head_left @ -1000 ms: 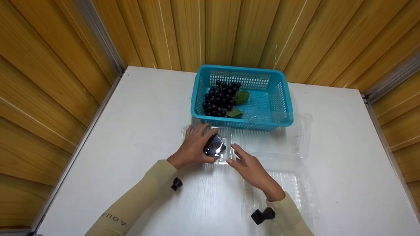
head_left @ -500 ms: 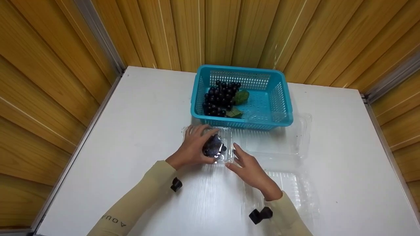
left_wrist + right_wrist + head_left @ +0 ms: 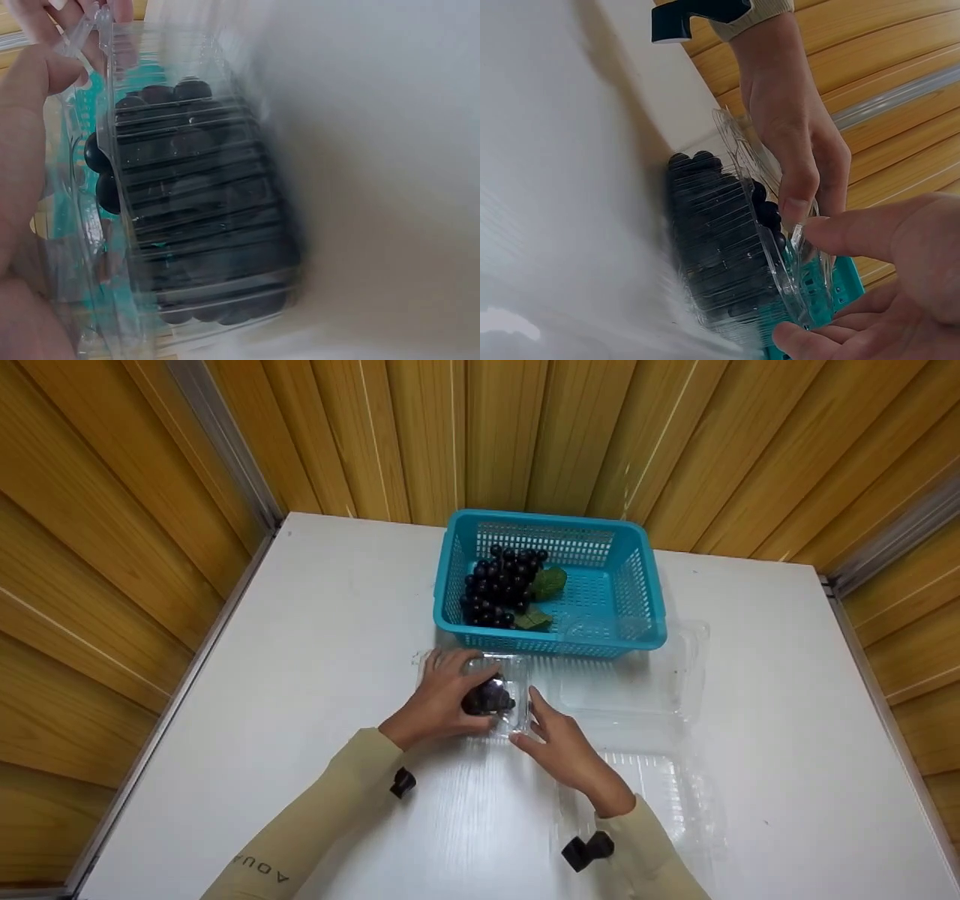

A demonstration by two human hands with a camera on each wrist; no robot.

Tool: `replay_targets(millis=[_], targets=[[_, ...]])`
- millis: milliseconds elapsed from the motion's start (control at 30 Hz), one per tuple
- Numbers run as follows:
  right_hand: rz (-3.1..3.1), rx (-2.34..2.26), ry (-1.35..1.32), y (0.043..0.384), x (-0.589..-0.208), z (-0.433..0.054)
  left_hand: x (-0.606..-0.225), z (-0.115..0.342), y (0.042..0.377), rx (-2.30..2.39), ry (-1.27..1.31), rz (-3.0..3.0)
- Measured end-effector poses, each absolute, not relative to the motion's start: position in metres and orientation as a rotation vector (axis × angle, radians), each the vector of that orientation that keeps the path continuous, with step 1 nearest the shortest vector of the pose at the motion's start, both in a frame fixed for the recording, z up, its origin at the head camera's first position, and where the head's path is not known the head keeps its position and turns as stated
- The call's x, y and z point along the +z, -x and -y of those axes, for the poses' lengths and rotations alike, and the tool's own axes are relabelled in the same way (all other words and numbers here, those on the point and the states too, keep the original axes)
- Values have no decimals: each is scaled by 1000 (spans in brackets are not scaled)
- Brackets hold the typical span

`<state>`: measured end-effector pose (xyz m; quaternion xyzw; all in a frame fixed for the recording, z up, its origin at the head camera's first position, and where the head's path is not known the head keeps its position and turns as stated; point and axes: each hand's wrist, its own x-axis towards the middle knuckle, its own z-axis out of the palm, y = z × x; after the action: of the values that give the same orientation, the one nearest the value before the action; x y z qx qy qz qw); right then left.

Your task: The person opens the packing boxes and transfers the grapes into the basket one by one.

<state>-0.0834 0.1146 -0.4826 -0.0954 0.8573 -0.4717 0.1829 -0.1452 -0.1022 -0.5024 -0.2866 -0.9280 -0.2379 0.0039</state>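
A clear box (image 3: 516, 661) of dark grapes (image 3: 489, 697) sits mid-table (image 3: 337, 600), just near of a blue basket (image 3: 547, 515). The left hand (image 3: 444, 694) clamps thumb and fingers across the box from its left; the right hand (image 3: 564, 744), thumb and fingers apart, meets its right edge.

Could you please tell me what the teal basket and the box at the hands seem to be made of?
Clear box: apparently thin plastic, glossy; dark grapes show through its ribbed wall, and highlights gleam on it.
Teal basket: probably moulded plastic, slightly glossy; its rounded rim and regular perforations suggest this.
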Motion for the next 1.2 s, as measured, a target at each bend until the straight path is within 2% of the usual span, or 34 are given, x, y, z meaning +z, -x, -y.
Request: replay_targets(millis=[1200], targets=[[-2309, -1363, 329, 90, -474, -115, -499, 103, 145, -998, 790, 2905]])
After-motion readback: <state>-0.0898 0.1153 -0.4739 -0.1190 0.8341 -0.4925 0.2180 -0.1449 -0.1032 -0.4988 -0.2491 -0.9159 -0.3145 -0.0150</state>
